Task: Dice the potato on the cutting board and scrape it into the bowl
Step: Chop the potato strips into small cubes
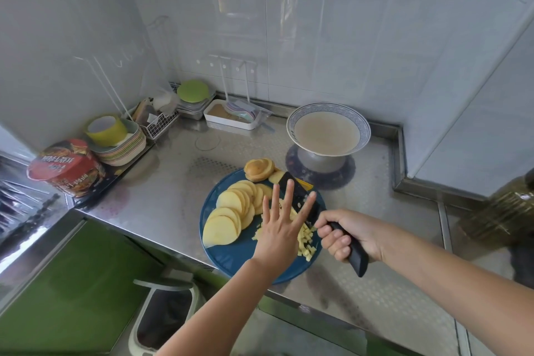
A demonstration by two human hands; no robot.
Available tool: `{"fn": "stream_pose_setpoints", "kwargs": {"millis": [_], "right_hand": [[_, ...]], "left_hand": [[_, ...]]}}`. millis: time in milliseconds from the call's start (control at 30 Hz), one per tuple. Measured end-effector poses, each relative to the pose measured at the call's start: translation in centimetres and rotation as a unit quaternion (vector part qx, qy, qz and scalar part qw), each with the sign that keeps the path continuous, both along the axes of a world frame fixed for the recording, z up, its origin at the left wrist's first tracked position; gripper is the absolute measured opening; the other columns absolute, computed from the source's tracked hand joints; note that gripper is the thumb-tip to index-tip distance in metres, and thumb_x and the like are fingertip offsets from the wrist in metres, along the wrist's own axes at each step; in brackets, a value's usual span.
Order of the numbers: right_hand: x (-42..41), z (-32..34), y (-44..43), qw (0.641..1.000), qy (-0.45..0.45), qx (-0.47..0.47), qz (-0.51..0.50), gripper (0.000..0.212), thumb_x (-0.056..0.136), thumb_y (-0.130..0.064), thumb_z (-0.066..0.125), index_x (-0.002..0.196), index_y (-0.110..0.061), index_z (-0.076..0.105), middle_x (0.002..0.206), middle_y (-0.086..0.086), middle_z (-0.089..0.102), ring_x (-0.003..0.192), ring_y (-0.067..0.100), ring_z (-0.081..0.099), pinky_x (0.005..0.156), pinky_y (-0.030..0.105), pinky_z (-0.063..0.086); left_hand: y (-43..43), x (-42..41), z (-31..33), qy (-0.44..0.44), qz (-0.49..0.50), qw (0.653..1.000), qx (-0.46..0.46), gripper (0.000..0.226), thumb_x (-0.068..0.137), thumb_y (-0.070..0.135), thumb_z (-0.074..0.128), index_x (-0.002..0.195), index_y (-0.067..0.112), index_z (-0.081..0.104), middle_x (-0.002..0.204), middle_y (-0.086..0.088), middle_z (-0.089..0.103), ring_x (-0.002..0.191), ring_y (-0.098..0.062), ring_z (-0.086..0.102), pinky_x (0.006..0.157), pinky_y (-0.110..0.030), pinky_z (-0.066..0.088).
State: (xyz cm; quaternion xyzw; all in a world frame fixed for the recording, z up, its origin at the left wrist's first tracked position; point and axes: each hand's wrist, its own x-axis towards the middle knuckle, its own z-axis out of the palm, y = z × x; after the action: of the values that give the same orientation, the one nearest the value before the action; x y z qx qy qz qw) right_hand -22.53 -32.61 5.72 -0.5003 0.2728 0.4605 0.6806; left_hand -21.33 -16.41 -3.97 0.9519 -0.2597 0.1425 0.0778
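Gripping the knife (295, 188), the right hand (348, 235) points its blade away, leftward.

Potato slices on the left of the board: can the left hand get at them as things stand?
Probably yes. The left hand is open just beside the potato slices, which lie uncovered on the cutting board; the knife, in the right hand, is on its other side.
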Motion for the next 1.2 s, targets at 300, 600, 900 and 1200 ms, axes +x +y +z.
{"fn": "stream_pose_setpoints", "kwargs": {"millis": [300, 600, 900, 1200], "right_hand": [[-1.3, 0.9, -0.5, 0.999, -0.003, 0.035, 0.006, 0.024, 0.074, -0.015, 0.055, 0.056, -0.018, 0.039, 0.043, -0.009, 0.027, 0.027, 0.002, 0.025, 0.028, 0.016, 0.024], [-1.6, 1.4, -2.0, 0.996, -0.067, -0.049, 0.021, 0.035, 0.089, -0.013, 0.047, 0.055, -0.019, 0.039, 0.045, -0.007, 0.027, 0.030, 0.004, 0.023, 0.031, 0.016, 0.023], [-2.2, -0.7, -1.0, 0.973, -0.125, -0.163, 0.104, 0.035, 0.091, -0.014, 0.048, 0.057, -0.019, 0.038, 0.049, -0.003, 0.033, 0.036, 0.009, 0.026, 0.039, 0.019, 0.024], [-3.8, -2.8, -0.1, 0.963, -0.092, -0.136, 0.215, 0.035, 0.090, -0.015, 0.046, 0.056, -0.020, 0.038, 0.049, -0.003, 0.032, 0.037, 0.010, 0.024, 0.041, 0.019, 0.022]], "left_hand": [[1.4, 0.3, -1.8, 0.082, 0.053, 0.995, 0.020, 0.118, 0.053, 0.005, 0.065, 0.154, 0.026, 0.008, 0.158, -0.017, 0.009, 0.141, -0.045, 0.006, 0.109, -0.057, 0.010], [1.8, 1.3, -1.9, 0.177, 0.067, 0.975, -0.117, 0.046, 0.099, 0.018, 0.041, 0.145, 0.015, 0.040, 0.159, -0.014, 0.008, 0.143, -0.034, -0.015, 0.118, -0.051, -0.004], [5.0, 4.5, -0.4, 0.186, 0.139, 0.941, -0.247, 0.020, 0.088, 0.028, 0.068, 0.088, 0.009, 0.076, 0.141, -0.003, 0.049, 0.142, -0.024, 0.021, 0.114, -0.036, 0.019], [10.3, 4.8, -0.3, 0.282, 0.220, 0.925, -0.126, 0.095, 0.082, 0.039, 0.071, 0.153, 0.025, 0.009, 0.160, -0.011, -0.001, 0.146, -0.033, 0.004, 0.117, -0.046, 0.012]]}}
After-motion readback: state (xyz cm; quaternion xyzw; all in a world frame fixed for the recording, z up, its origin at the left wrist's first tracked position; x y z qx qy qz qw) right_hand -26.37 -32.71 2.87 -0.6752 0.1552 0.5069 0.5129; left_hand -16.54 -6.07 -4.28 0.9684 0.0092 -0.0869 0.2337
